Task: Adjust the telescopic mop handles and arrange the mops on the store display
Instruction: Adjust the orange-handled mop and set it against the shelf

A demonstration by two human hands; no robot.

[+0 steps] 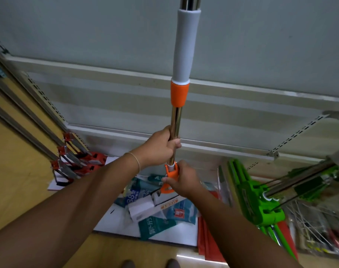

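The left hand [160, 147] is curled tight round the shiny chrome inner tube [175, 128] of an upright telescopic mop handle, fingers wrapped across the front and the thumb lying up along the tube's left side. A thin band sits on that wrist. Just below it, the right hand [183, 180] grips the orange plastic joint bracket [171, 174] at the tube's lower end, thumb pressed across the bracket's front and the other fingers folded behind, out of sight. The two hands are near each other but apart, a short stretch of tube showing between them.

The handle stands in the centre of the frame, its long axis running nearly vertical from the bracket at lower centre up and out of the top edge. Above the left hand the chrome tube enters an orange plastic locking collar [179, 92], then a long grey foam grip sleeve [186, 45], then more chrome at the very top.

Under the hands, at lower centre, packaged goods in teal and white wrappers [155, 225] lie on a white shelf base [116, 219]. At lower right, bright green plastic mop heads [253, 198] with chrome rods lean in from the right edge. At left, red and metal mop heads [81, 163] sit at the foot of slanted metal rails.
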